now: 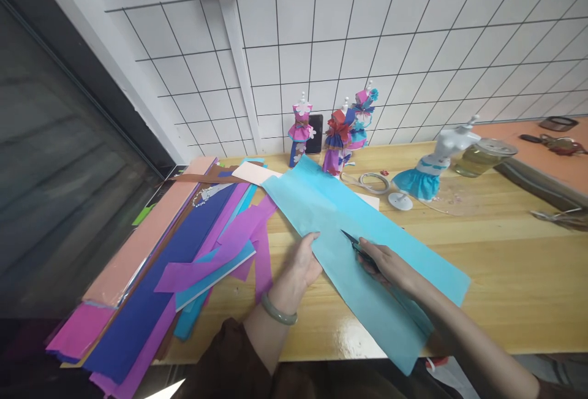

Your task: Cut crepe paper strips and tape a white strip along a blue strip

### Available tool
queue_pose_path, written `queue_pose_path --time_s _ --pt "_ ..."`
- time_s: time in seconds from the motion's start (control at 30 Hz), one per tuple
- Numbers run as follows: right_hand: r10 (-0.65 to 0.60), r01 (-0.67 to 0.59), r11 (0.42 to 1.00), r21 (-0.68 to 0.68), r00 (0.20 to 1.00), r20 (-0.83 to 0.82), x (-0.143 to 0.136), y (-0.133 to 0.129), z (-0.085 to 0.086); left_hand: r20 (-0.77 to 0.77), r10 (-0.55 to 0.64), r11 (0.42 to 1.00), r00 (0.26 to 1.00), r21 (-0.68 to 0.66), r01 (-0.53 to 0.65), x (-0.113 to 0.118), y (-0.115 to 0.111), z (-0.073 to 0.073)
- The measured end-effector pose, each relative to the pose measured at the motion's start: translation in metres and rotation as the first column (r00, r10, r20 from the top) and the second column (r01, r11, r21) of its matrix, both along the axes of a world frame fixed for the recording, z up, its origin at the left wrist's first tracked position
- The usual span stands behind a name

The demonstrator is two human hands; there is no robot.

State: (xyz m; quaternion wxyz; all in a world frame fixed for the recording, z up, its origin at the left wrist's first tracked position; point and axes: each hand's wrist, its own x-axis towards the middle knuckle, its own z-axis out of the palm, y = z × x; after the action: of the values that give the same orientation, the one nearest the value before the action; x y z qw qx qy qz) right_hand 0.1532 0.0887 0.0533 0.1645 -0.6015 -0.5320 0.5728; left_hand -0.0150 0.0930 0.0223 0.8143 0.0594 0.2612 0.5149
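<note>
One white tiled wall (294, 49) rose beyond the fingers, and one smooth, pale wooden table (505, 276) spread beneath them. Left of both hands' fingers lay a pile (160, 252) of long, flat, crinkly paper strips in peach, pink, navy, purple, brown and blue, too overlapped to count. One thin, matte blue sheet (353, 221), in two shades, slanted between the two hands. At its near-left edge, the left hand (305, 261) had its thumb against the sheet; its other fingers were largely hidden, so whether they pinched could not be told. The right hand (379, 261) had its fingers curled around one pair of scissors (361, 249), the dark, pointed blades lying over the sheet. Beyond the right fingers stood one glossy white form (452, 144) in a ruffled blue skirt, one round clear tub (482, 157), three small dolls (301, 126) in ruffled, colourful clothes and one dark, flat phone (316, 134). One smooth, ring-shaped bangle (278, 313) circled the left wrist.
</note>
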Motion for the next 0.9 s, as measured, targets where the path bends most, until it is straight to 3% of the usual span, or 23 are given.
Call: queue_pose_path --time_s 0.9 --pt "-0.027 0.013 0.990 0.137 0.995 0.100 0.001 0.007 -0.025 -0.014 0.037 0.999 0.999 -0.017 -0.038 0.002 -0.002 0.002"
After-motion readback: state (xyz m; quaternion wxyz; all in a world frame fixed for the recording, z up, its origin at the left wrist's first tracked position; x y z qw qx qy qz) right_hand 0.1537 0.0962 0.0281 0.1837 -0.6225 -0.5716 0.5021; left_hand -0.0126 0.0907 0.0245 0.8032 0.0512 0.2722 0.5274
